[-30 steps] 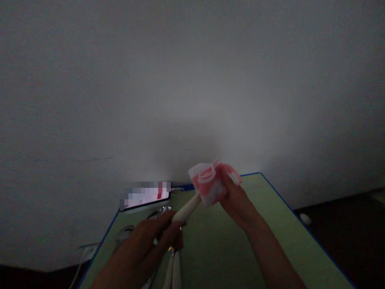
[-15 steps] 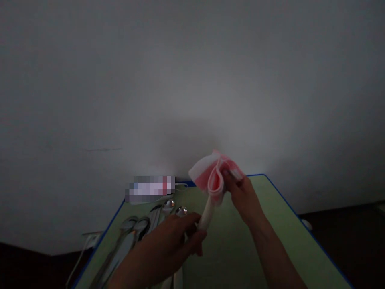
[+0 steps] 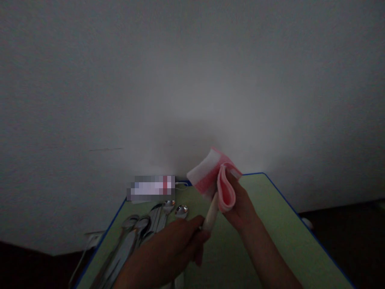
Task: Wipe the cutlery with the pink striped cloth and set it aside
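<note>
"What's that held up between the hands?"

"A pale, off-white, tapering handle (image 3: 211, 213), lifted above the pale-green, blue-edged table (image 3: 282, 220). The left hand (image 3: 177, 243) pinches its near end between thumb and fingers. The other end disappears into a folded pink-and-white fabric cloth (image 3: 207, 171), so I can't tell what the handle belongs to."

"And the right hand (image 3: 243, 204)?"

"Gripping the cloth, thumb against a fold. Its other fingers are mostly hidden from here."

"How would you work cloth and handle together well?"

"I'd keep the left pinch firm, let the fabric bear evenly on every side, and turn the handle a little between strokes. That loose loop of cloth is better tucked in, I'd say, or it may slip."

"Which way does the handle point?"

"Away from the person and slightly rightward, its long axis slanting from the left fingertips up to the cloth."

"And around it?"

"A shiny, round-bowled metal spoon (image 3: 181, 211) just past the left hand, more silvery metal cutlery (image 3: 143, 222) further left. By the table's far edge, a lit, blurred-out rectangular screen (image 3: 152, 188) and a thin white cable (image 3: 182, 184). Behind everything, a plain grey wall (image 3: 210, 80)."
</note>
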{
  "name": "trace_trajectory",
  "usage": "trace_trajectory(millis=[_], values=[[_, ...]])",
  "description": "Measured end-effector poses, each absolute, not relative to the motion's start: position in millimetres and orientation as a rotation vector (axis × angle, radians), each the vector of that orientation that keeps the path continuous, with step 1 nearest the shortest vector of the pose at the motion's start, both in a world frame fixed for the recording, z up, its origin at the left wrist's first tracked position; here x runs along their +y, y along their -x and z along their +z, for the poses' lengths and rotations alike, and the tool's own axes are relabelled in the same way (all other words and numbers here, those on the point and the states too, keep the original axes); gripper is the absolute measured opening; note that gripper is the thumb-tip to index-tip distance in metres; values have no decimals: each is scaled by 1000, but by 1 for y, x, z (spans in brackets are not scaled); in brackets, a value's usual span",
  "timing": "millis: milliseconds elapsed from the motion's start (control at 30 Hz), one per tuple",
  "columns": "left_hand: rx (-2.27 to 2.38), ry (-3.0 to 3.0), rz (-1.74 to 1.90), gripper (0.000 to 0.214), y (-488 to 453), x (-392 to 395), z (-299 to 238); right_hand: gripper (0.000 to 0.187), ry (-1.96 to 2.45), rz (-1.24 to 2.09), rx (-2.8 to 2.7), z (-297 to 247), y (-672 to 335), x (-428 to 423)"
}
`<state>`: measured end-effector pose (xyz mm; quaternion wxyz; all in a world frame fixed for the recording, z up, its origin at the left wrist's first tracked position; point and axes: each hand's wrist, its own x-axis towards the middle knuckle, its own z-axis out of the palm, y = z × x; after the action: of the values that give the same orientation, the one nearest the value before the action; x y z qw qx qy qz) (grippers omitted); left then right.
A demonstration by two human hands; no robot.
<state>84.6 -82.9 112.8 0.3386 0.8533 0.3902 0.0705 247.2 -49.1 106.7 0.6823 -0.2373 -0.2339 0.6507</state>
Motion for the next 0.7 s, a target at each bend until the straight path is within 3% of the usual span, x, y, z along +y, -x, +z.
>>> trace_trajectory(millis=[367,700], values=[[1030,-2292,221,28,-93,-75,104,32,752,1347,-797,96,-224,-58],[1305,-2324,517,23,-75,-64,114,30,986,1077,-1190,102,-265,-49]])
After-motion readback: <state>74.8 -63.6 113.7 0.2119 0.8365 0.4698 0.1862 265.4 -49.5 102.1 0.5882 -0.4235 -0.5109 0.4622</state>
